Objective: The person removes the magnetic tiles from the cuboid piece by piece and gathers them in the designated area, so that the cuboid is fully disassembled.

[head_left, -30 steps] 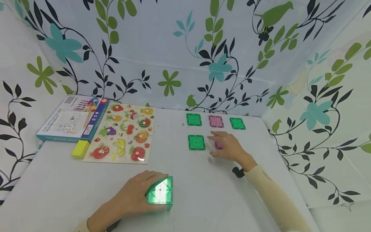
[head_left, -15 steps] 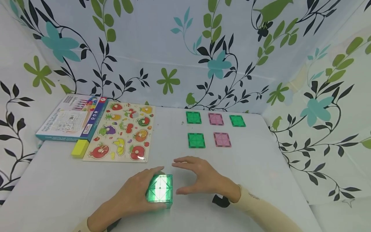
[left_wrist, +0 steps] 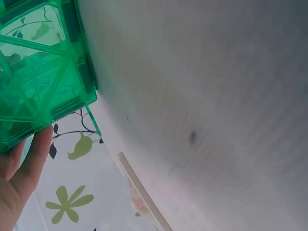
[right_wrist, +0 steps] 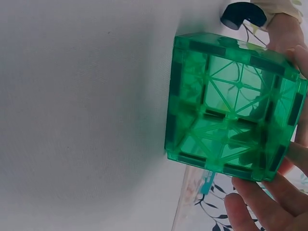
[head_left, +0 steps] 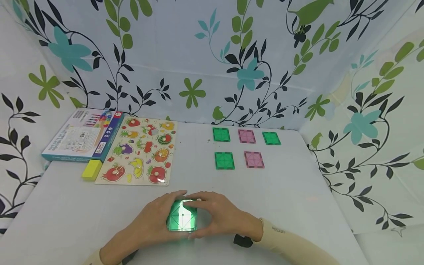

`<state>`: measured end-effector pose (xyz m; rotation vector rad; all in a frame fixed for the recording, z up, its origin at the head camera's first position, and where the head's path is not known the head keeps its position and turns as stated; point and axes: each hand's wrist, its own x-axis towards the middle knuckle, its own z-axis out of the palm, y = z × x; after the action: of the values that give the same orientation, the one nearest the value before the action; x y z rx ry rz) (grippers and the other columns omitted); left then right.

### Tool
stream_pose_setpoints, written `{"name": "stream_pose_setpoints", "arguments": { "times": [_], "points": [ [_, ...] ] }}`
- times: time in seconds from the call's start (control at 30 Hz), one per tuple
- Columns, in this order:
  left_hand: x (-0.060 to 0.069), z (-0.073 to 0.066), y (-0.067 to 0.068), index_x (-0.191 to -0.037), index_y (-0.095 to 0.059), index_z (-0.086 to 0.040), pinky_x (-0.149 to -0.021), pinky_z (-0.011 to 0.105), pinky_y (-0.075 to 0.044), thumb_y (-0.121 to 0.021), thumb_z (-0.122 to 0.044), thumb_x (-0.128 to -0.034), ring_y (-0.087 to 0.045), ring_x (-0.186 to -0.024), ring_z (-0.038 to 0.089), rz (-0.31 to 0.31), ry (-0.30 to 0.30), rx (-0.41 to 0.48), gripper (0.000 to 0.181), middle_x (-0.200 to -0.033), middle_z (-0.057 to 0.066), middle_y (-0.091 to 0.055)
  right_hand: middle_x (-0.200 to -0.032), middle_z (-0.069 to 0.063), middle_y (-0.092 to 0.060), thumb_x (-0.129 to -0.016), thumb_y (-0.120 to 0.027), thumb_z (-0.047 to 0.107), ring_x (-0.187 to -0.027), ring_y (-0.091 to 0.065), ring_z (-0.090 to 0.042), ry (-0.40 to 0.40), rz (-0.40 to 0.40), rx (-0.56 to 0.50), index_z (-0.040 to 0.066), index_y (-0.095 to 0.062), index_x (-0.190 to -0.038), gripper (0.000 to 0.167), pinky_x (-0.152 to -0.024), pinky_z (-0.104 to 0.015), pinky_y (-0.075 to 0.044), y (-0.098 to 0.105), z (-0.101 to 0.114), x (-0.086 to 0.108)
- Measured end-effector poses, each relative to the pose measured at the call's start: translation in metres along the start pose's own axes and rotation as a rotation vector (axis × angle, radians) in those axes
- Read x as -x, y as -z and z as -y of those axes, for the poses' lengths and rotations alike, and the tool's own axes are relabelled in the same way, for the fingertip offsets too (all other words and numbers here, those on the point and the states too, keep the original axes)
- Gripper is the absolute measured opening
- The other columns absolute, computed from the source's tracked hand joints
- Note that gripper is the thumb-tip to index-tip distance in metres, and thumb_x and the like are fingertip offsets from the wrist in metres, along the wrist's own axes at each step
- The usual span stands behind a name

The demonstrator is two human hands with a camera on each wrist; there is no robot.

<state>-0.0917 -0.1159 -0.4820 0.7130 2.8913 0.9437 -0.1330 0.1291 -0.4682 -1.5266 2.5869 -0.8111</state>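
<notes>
A see-through green cube (head_left: 182,217) built from square magnetic tiles stands on the table before me. My left hand (head_left: 154,221) grips it from the left, thumb on the near side and fingers on the far side. Across the cube from it, my right hand (head_left: 220,217) holds the right part, its thumb low at the near edge and its fingers over the far top edge. Struts and dark edge strips of the cube (right_wrist: 231,110) show in the right wrist view, with right fingertips (right_wrist: 240,185) at its far edge. The left wrist view shows part of the cube (left_wrist: 43,72).
Green tiles (head_left: 224,161) and pink tiles (head_left: 254,159) lie flat in two rows at the back right. A fruit puzzle board (head_left: 140,151), a flat box (head_left: 81,134) and a yellow block (head_left: 91,170) are at the back left. A patterned cloth (head_left: 198,55) hangs behind.
My right hand has moved left and nearer, from over a pink tile to the green cube, and now holds it. That pink tile is uncovered. My left hand keeps its grip.
</notes>
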Motion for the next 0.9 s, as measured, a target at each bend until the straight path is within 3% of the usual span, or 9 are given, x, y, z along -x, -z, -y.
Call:
{"name": "stream_pose_setpoints", "arguments": {
  "times": [0.3,0.63,0.9],
  "points": [
    [0.0004,0.0,0.0003,-0.148,-0.047,-0.019,-0.093,0.04,-0.06,-0.071,-0.084,-0.0703,-0.062,-0.114,0.011,-0.015,-0.015,-0.003,0.104,-0.135,-0.008,-0.063,-0.138,-0.001,-0.067,-0.073,-0.088,0.055,-0.127,-0.063,-0.011,-0.026,0.006,0.001,0.018,-0.07,-0.133,0.073,-0.104,-0.033,-0.055,0.0037,0.0023,-0.0009],
    [0.0003,0.0012,-0.0001,-0.144,-0.05,-0.02,-0.089,0.036,-0.06,-0.072,-0.081,-0.0725,-0.06,-0.107,0.006,-0.011,-0.026,-0.001,0.097,-0.129,-0.007,-0.065,-0.132,0.001,-0.072,-0.069,-0.092,0.052,-0.119,-0.068,-0.009,0.057,-0.073,0.075,0.017,-0.074,-0.127,0.07,-0.095,-0.022,-0.054,0.0034,-0.0029,-0.0016],
    [0.0005,0.001,0.0005,-0.143,-0.05,-0.02,-0.089,0.036,-0.06,-0.07,-0.082,-0.0728,-0.06,-0.107,0.007,0.002,-0.018,0.005,0.096,-0.128,-0.007,-0.065,-0.126,-0.003,-0.075,-0.068,-0.093,0.049,-0.113,-0.071,-0.01,0.078,-0.098,0.048,0.016,-0.076,-0.123,0.066,-0.089,-0.016,-0.055,0.0019,-0.0056,-0.0034]
  ]
}}
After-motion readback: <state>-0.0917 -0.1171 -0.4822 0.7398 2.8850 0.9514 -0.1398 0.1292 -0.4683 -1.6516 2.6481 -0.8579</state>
